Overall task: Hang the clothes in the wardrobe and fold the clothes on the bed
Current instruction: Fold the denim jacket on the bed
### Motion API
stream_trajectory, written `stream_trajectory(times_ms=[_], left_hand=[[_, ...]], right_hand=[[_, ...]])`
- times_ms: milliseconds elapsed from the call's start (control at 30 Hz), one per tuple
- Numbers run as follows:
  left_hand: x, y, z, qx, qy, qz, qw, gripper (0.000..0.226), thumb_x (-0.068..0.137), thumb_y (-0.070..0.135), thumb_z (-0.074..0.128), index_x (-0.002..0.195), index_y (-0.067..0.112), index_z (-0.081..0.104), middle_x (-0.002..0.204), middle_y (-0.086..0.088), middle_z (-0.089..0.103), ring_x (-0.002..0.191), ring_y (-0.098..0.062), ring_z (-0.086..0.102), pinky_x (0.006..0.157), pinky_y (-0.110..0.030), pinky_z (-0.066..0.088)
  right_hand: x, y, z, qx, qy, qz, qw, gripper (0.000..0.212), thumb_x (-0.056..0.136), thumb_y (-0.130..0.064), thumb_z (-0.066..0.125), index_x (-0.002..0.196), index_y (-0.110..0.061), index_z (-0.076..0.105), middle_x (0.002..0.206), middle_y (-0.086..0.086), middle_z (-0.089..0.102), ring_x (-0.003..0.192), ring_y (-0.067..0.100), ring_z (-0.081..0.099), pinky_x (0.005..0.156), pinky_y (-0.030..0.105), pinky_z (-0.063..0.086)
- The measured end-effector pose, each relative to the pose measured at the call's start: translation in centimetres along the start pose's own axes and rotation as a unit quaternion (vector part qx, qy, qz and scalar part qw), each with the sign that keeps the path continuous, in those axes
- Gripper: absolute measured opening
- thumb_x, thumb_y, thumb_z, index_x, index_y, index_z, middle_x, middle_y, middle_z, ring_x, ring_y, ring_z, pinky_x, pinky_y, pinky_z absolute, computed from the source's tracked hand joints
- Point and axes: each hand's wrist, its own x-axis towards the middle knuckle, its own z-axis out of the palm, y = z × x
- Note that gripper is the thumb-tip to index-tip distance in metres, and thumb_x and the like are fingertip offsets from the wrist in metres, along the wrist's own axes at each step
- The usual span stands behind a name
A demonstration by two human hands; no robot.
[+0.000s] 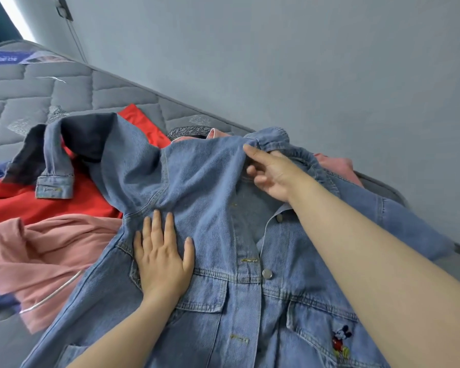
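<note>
while the denim jacket (213, 181) lies front-up on the bed (37, 86), the head view shows its long axis running from the hem nearest the person up to the collar (276, 136) by the wall. the left hand (162, 258) rests flat on the chest panel, fingers spread, pressing the cloth down. the right hand (274, 173) is at the collar, forefinger stretched out, the others curled; whether it pinches the denim i cannot tell. one sleeve (56, 155) sprawls out to the left over a red garment (64, 205), nearer the left hand, so folding it in probably falls to that hand. the jacket is pale blue, partly unbuttoned and rumpled at the shoulder, with a cartoon mouse (341, 341) stitched on one pocket. a pink garment (45, 248) lies beside it.
</note>
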Motion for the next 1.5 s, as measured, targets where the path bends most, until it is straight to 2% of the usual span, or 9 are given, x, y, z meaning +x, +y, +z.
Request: stream_trajectory(times_ms=[200, 433, 633, 767, 900, 1100, 1167, 1333, 1500], left_hand=[[-0.1, 0.0, 0.0, -0.008, 0.001, 0.001, 1.000, 0.074, 0.088, 0.054, 0.021, 0.149, 0.014, 0.031, 0.159, -0.009, 0.019, 0.148, -0.024, 0.010, 0.120, -0.043, 0.003], [-0.1, -0.1, 0.1, -0.012, 0.004, 0.000, 1.000, 0.073, 0.089, 0.054, 0.022, 0.150, 0.015, 0.030, 0.160, -0.009, 0.017, 0.148, -0.023, 0.007, 0.120, -0.042, 0.001], [-0.1, -0.1, 0.1, -0.008, 0.005, 0.002, 1.000, 0.073, 0.088, 0.054, 0.022, 0.149, 0.014, 0.031, 0.159, -0.010, 0.018, 0.148, -0.024, 0.009, 0.119, -0.041, -0.001], [-0.1, -0.1, 0.1, -0.006, 0.007, 0.002, 1.000, 0.073, 0.089, 0.054, 0.021, 0.149, 0.014, 0.031, 0.159, -0.010, 0.019, 0.148, -0.025, 0.010, 0.119, -0.041, 0.000], [-0.1, -0.2, 0.2, -0.002, 0.009, 0.004, 1.000, 0.073, 0.089, 0.054, 0.022, 0.149, 0.014, 0.032, 0.159, -0.010, 0.020, 0.148, -0.025, 0.011, 0.119, -0.041, 0.001], [0.0, -0.3, 0.5, -0.001, 0.009, 0.002, 1.000, 0.073, 0.089, 0.054, 0.023, 0.148, 0.014, 0.033, 0.159, -0.010, 0.021, 0.147, -0.025, 0.013, 0.119, -0.042, 0.003], [0.0, -0.2, 0.5, -0.004, 0.010, 0.000, 1.000, 0.073, 0.088, 0.053, 0.024, 0.148, 0.013, 0.034, 0.158, -0.011, 0.022, 0.147, -0.026, 0.013, 0.119, -0.043, 0.004], [-0.1, -0.3, 0.6, -0.001, 0.011, 0.003, 1.000, 0.073, 0.088, 0.054, 0.022, 0.148, 0.013, 0.034, 0.158, -0.011, 0.021, 0.147, -0.026, 0.013, 0.118, -0.043, 0.004], [-0.1, -0.3, 0.5, -0.001, 0.009, 0.008, 1.000, 0.073, 0.089, 0.054, 0.021, 0.149, 0.014, 0.032, 0.159, -0.011, 0.020, 0.147, -0.026, 0.011, 0.118, -0.042, 0.002]], right_hand=[[0.8, -1.5, -1.3, -0.296, 0.218, -0.216, 0.904, 0.026, 0.081, -0.021, 0.073, 0.078, 0.002, 0.061, 0.069, 0.008, 0.049, 0.063, 0.015, 0.043, 0.059, 0.027, 0.033], [-3.9, 1.7, -3.9, -0.512, 0.301, -0.230, 0.771, 0.045, 0.097, -0.040, 0.048, 0.071, -0.006, 0.061, 0.067, 0.005, 0.062, 0.068, 0.026, 0.058, 0.061, 0.035, 0.043], [-8.1, 7.2, -5.5, -0.601, 0.259, -0.113, 0.748, 0.059, 0.096, -0.051, 0.040, 0.054, -0.015, 0.060, 0.057, -0.001, 0.061, 0.062, 0.023, 0.060, 0.053, 0.031, 0.046], [-5.5, 7.1, -5.0, -0.581, 0.192, -0.186, 0.769, 0.034, 0.095, -0.042, 0.051, 0.110, -0.013, 0.059, 0.117, 0.006, 0.054, 0.112, 0.026, 0.048, 0.087, 0.036, 0.043], [-1.9, 6.4, -4.8, -0.692, 0.162, -0.160, 0.685, 0.035, 0.096, -0.037, 0.049, 0.115, -0.007, 0.049, 0.124, 0.012, 0.049, 0.117, 0.033, 0.043, 0.094, 0.043, 0.039], [0.5, 2.7, -3.5, -0.382, 0.115, -0.091, 0.912, 0.016, 0.086, -0.028, 0.060, 0.091, -0.012, 0.059, 0.089, 0.001, 0.061, 0.082, 0.020, 0.056, 0.066, 0.031, 0.041], [0.3, 2.5, -3.1, -0.297, 0.087, -0.108, 0.945, 0.017, 0.086, -0.026, 0.066, 0.087, -0.009, 0.065, 0.087, 0.002, 0.067, 0.082, 0.019, 0.062, 0.072, 0.032, 0.047], [-0.3, 4.0, -3.9, -0.357, 0.282, -0.246, 0.856, 0.026, 0.089, -0.028, 0.065, 0.082, -0.006, 0.053, 0.068, 0.000, 0.047, 0.059, 0.012, 0.041, 0.051, 0.027, 0.031], [-0.3, 5.3, -4.0, -0.507, 0.282, -0.133, 0.803, 0.026, 0.095, -0.030, 0.059, 0.089, -0.008, 0.047, 0.083, 0.009, 0.053, 0.077, 0.026, 0.049, 0.061, 0.032, 0.030]])
